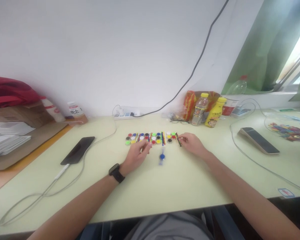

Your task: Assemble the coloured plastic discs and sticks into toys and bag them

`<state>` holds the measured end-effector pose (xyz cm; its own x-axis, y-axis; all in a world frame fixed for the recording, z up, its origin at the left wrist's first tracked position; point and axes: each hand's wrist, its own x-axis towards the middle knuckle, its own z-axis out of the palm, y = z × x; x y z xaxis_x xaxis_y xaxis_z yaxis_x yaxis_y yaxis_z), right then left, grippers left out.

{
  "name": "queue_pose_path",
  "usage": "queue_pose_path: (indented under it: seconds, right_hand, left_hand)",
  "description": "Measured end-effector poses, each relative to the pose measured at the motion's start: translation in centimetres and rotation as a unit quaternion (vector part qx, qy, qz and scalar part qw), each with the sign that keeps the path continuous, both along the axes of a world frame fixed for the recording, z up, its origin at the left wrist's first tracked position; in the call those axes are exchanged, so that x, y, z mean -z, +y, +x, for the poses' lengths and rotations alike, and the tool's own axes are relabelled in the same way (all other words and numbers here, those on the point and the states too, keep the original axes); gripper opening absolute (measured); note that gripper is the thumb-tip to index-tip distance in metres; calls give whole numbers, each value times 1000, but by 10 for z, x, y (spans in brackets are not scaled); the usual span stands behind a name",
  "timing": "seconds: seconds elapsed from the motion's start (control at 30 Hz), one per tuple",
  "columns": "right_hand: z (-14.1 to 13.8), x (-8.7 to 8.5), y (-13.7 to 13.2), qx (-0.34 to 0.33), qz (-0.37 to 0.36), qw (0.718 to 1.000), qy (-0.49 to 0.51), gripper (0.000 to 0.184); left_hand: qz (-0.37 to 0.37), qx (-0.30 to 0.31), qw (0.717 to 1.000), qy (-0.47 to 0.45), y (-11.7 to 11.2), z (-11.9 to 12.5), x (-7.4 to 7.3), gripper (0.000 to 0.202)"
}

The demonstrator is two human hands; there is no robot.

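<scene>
1. Your pale desk [165, 190] meets a white wall [115, 50].
2. A black phone [78, 150] lies left, bottles [215, 116] stand behind.
3. Right hand [193, 144]: fingers pinch a stick [179, 140] at the caps' [150, 138] right end.
4. Left hand [136, 156]: fingers curled by the caps, grip unclear.

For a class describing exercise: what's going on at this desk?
A person sits at a pale green table with rows of small round coloured caps and thin coloured sticks between them. The right hand pinches a thin dark stick at the rows' right end. The left hand rests curled at their front edge; whether its grip holds anything is unclear. One blue round cap lies apart, nearer the person.
</scene>
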<state>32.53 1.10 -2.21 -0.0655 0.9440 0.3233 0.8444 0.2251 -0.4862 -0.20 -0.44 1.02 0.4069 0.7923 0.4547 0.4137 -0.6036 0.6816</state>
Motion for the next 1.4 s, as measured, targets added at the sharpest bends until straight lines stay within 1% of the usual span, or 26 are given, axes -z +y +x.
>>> queue_pose_path:
  seconds: [0.1,0.2,0.3,0.37,0.47,0.53,0.6,0.67,0.77,0.83,0.9,0.97,1.07,1.13,1.3,1.4]
  right_hand:
    - [-5,5,4,6,-7,1000,-16,17]
    - [-8,5,5,7,-10,1000,-10,13]
    - [-7,5,5,-1,6,1000,7,11]
    - [-6,4,5,-8,35,999,27,10]
    - [-2,3,7,-22,101,993,62,7]
    - [0,1,9,-20,144,987,66,10]
    - [1,-2,9,-9,168,983,69,13]
    - [0,-4,6,-8,159,983,94,14]
    - [-8,-8,-1,-28,104,983,148,17]
    - [-15,-8,-5,-42,71,983,161,23]
    - [-23,-7,-7,-61,58,986,141,27]
    - [-29,-3,-7,-85,64,989,101,28]
    - [-32,4,-4,-115,66,990,39,29]
    - [-31,7,-2,-124,55,991,17,28]
    - [-33,3,-5,-123,38,991,22,18]
    - [-35,0,-8,-124,38,991,34,21]
  left_hand:
    - [-5,8,1000,4,0,0,1,37]
    - [-1,7,1000,9,0,0,2,36]
    - [-2,5,1000,7,0,0,3,36]
    - [-4,7,1000,5,0,0,3,35]
    - [-1,6,1000,6,0,0,3,36]
    - [0,8,1000,7,0,0,3,35]
    - [-2,9,1000,7,-1,0,2,35]
    - [-3,10,1000,7,-1,0,2,35]
    - [0,9,1000,7,-1,0,2,35]
    - [3,9,1000,7,-2,0,2,36]
    - [6,9,1000,6,-2,0,2,37]
    - [7,9,1000,2,-2,0,1,37]
    - [10,9,1000,-3,-3,0,1,37]
    - [15,10,1000,-7,-4,1,2,36]
    - [29,14,999,-14,-10,5,2,34]
    - [37,15,999,-7,-14,7,0,34]
